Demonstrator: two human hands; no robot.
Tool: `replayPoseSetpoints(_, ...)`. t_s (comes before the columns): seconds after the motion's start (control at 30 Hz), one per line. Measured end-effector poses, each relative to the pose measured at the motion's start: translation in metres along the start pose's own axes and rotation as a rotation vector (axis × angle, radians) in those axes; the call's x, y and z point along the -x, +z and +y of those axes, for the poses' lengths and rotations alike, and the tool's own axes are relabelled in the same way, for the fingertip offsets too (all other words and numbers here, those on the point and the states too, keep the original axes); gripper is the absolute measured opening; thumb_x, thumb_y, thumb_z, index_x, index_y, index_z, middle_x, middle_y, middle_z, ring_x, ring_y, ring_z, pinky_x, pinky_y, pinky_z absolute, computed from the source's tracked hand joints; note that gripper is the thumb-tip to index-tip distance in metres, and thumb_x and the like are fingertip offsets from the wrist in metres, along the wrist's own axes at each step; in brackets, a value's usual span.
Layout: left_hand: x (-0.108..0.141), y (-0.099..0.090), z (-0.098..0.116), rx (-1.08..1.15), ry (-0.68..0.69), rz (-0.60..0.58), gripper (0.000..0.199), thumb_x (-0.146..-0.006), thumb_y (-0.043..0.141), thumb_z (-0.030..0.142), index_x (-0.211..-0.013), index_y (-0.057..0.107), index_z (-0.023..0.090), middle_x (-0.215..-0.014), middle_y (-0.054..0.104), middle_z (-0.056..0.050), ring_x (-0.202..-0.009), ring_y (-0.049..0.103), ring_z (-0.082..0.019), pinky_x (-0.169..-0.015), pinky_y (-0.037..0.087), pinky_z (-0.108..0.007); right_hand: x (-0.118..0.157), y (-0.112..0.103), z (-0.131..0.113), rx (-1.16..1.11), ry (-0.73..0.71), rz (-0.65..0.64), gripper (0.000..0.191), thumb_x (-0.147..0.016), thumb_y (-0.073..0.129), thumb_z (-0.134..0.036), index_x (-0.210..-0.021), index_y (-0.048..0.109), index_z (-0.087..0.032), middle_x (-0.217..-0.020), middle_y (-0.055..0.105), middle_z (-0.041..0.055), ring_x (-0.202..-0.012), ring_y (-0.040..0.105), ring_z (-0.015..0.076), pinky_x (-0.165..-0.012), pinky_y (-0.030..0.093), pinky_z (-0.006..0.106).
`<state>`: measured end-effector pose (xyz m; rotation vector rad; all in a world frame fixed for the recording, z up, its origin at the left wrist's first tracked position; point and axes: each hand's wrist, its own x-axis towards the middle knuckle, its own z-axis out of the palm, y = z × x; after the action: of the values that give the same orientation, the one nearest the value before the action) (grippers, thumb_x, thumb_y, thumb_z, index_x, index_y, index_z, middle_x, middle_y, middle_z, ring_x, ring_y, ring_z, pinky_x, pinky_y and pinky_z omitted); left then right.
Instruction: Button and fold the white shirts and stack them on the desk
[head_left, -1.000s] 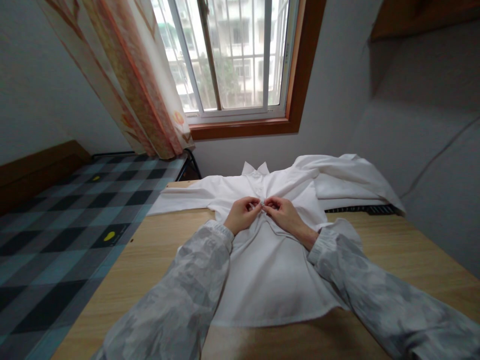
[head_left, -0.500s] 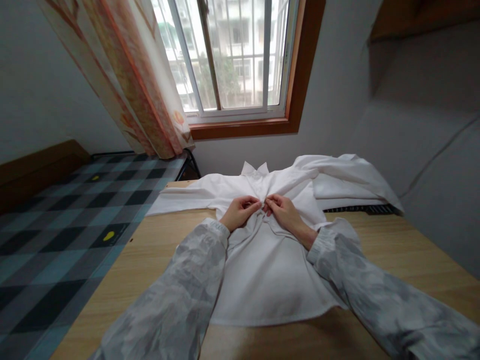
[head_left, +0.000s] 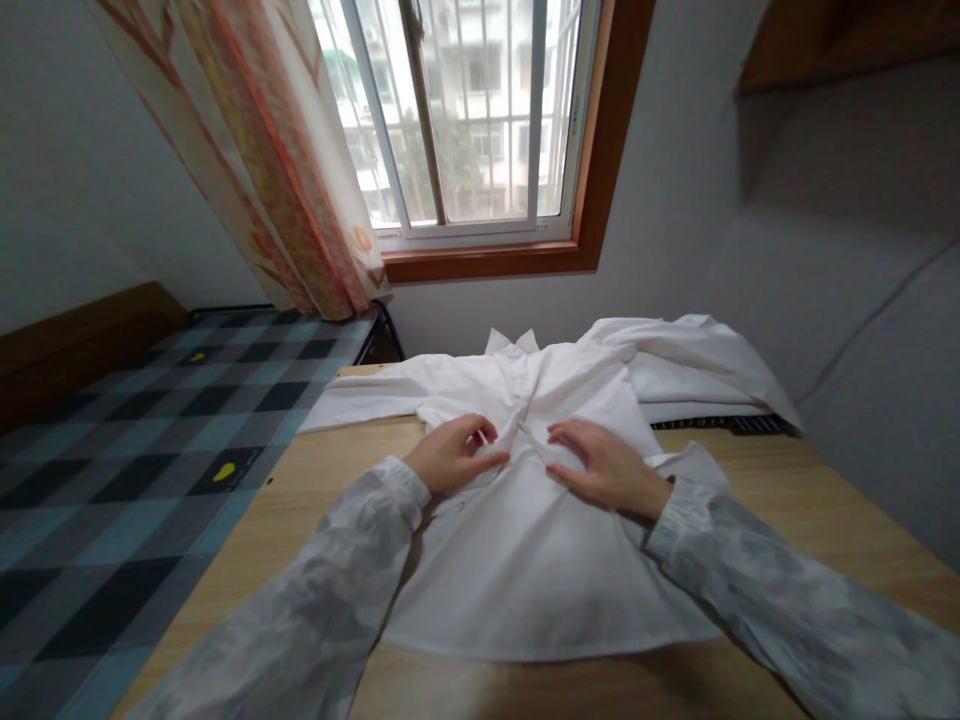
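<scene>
A white long-sleeved shirt (head_left: 540,590) lies spread on a wooden table (head_left: 322,500), collar at the far side and hem toward me. Its front placket runs up the middle, with creases gathered near the centre. My left hand (head_left: 457,455) is open at the left of the placket, thumb and fingers apart over the cloth. To the right of the placket my right hand (head_left: 604,465) is open too, thumb and fingers spread. Both hands touch or hover just over the fabric; which one I cannot tell. The shirt's right sleeve lies bunched at the back right.
A bed with a checked cover (head_left: 150,470) stands on the left. Beyond the table are a window (head_left: 480,120) and a patterned curtain (head_left: 277,180). A black slotted object (head_left: 750,424) shows partly from under the right sleeve. A wooden shelf (head_left: 847,50) hangs at upper right.
My hands have let go of the pinched cloth at the placket and moved apart, left and right. The shirt's lower front now lies flatter and wider.
</scene>
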<state>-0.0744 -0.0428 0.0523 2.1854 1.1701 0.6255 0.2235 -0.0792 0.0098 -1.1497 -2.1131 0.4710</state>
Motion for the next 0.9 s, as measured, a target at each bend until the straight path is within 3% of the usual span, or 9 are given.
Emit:
replayPoseSetpoints(0.1,0.03,-0.015,0.015,-0.222,-0.053,-0.066,0.044,-0.086,0.078,0.063,-0.096,0.075,0.021,-0.078,0.068,-0.001,-0.07,0.058,-0.019,-0.068,0.042,-0.03,0.019,-0.007,-0.003,0.062,-0.042,-0.047,0.017,-0.093,0.08,-0.034,-0.107,0.078,-0.024,-0.132,0.077,0.0109,-0.121,0.072,0.0319,-0.108,0.055,0.047)
replayPoseSetpoints(0.23,0.039,-0.007,0.021,-0.287,-0.023,-0.092,0.032,-0.09,0.072,0.052,-0.087,0.074,0.021,-0.079,0.068,-0.002,-0.072,0.057,-0.019,-0.069,0.038,-0.03,0.023,0.006,-0.006,0.051,-0.056,-0.02,0.017,-0.102,0.067,-0.027,-0.112,0.081,-0.026,-0.131,0.079,0.0078,-0.122,0.073,0.0288,-0.107,0.054,0.044)
replayPoseSetpoints(0.33,0.03,0.009,0.018,-0.109,-0.093,0.009,0.044,-0.098,0.059,0.054,-0.076,0.072,0.019,-0.069,0.063,-0.001,-0.067,0.053,-0.018,-0.066,0.037,-0.03,0.013,0.017,-0.008,0.027,0.005,0.041,0.022,-0.106,0.06,-0.029,-0.113,0.081,-0.026,-0.128,0.081,0.0075,-0.119,0.074,0.0279,-0.104,0.053,0.04)
replayPoseSetpoints(0.4,0.02,0.016,0.016,0.093,-0.162,0.112,0.051,-0.098,0.057,0.059,-0.074,0.074,0.017,-0.067,0.064,-0.001,-0.068,0.055,-0.018,-0.067,0.04,-0.029,0.002,0.021,-0.009,0.072,0.093,0.072,0.025,-0.108,0.058,-0.033,-0.108,0.082,-0.026,-0.112,0.084,0.0081,-0.103,0.077,0.0275,-0.09,0.053,0.036)
replayPoseSetpoints(0.47,0.009,0.016,0.017,0.273,-0.22,0.254,0.051,-0.094,0.061,0.061,-0.077,0.076,0.016,-0.072,0.069,-0.002,-0.072,0.059,-0.019,-0.069,0.044,-0.029,-0.013,0.021,-0.009,0.148,0.167,0.096,0.028,-0.109,0.056,-0.036,-0.1,0.081,-0.025,-0.094,0.083,0.008,-0.085,0.074,0.0259,-0.076,0.047,0.033)
replayPoseSetpoints(0.57,-0.009,0.01,0.023,0.452,-0.26,0.423,0.048,-0.09,0.064,0.06,-0.087,0.079,0.014,-0.08,0.074,-0.004,-0.078,0.064,-0.021,-0.072,0.049,-0.03,-0.036,0.022,-0.005,0.176,0.23,0.141,0.031,-0.107,0.056,-0.037,-0.09,0.078,-0.024,-0.084,0.079,0.0076,-0.074,0.068,0.0231,-0.068,0.038,0.032)
replayPoseSetpoints(0.7,-0.026,0.012,0.023,0.533,-0.232,0.471,0.04,-0.085,0.068,0.054,-0.088,0.077,0.015,-0.083,0.075,-0.005,-0.082,0.066,-0.022,-0.075,0.05,-0.03,-0.051,0.027,0.004,0.02,0.253,0.202,0.035,-0.107,0.054,-0.039,-0.085,0.076,-0.024,-0.083,0.078,0.005,-0.075,0.067,0.0216,-0.068,0.039,0.031)
replayPoseSetpoints(0.8,-0.027,0.031,0.01,0.566,-0.382,0.459,0.03,-0.079,0.075,0.047,-0.077,0.069,0.018,-0.071,0.068,-0.002,-0.069,0.061,-0.018,-0.066,0.047,-0.029,-0.044,0.03,0.006,-0.103,0.225,0.242,0.036,-0.107,0.054,-0.045,-0.091,0.078,-0.024,-0.09,0.081,0.0047,-0.084,0.071,0.023,-0.075,0.046,0.031)
replayPoseSetpoints(0.9,-0.018,0.051,-0.003,0.661,-0.484,0.39,0.033,-0.077,0.079,0.049,-0.077,0.069,0.018,-0.069,0.068,-0.002,-0.065,0.061,-0.019,-0.062,0.047,-0.029,-0.03,0.029,0.005,-0.136,0.154,0.31,0.032,-0.104,0.059,-0.044,-0.094,0.081,-0.023,-0.096,0.082,0.0073,-0.093,0.073,0.0258,-0.084,0.051,0.034)
